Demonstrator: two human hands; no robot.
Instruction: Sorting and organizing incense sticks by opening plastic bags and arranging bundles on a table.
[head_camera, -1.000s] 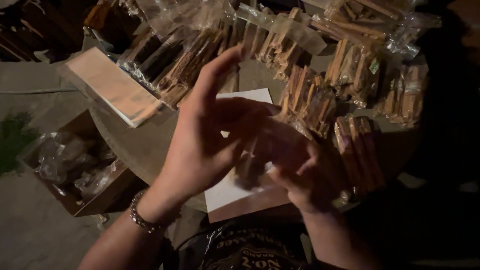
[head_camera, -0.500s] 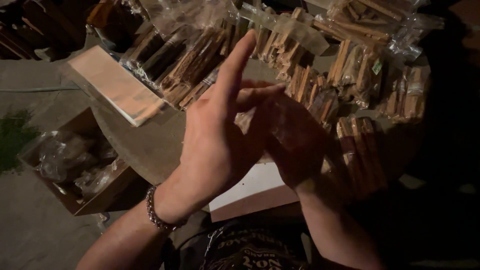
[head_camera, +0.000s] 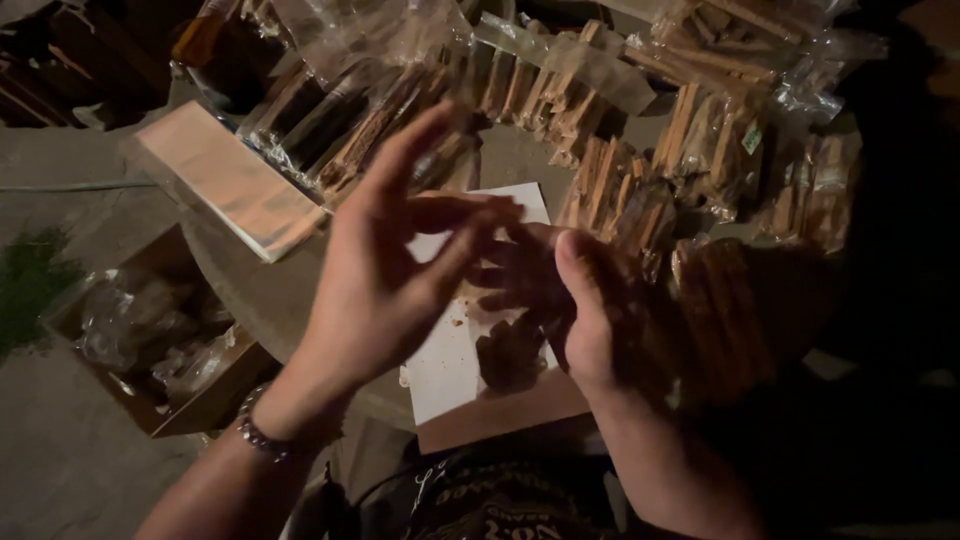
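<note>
Single head cam, looking steeply down and slightly forward from the wearer's head, close in on both hands, left hand (head_camera: 385, 290) and right hand (head_camera: 590, 310), which fill mid-frame over the white sheet (head_camera: 450, 365). Bagged wooden sticks (head_camera: 600, 170) run along the top, cardboard box (head_camera: 150, 330) low left. The right side is probably too dark to read; no second view for overlap.

Bare forearms, a beaded bracelet, a dark printed shirt

The left hand (head_camera: 375, 290) and right hand (head_camera: 580, 310) are bare, with no rings or gloves and no sleeves showing on the forearms. A bracelet (head_camera: 258, 436) of small metallic beads circles the left wrist. The dark shirt (head_camera: 500, 505) carries pale ornate lettering.
</note>
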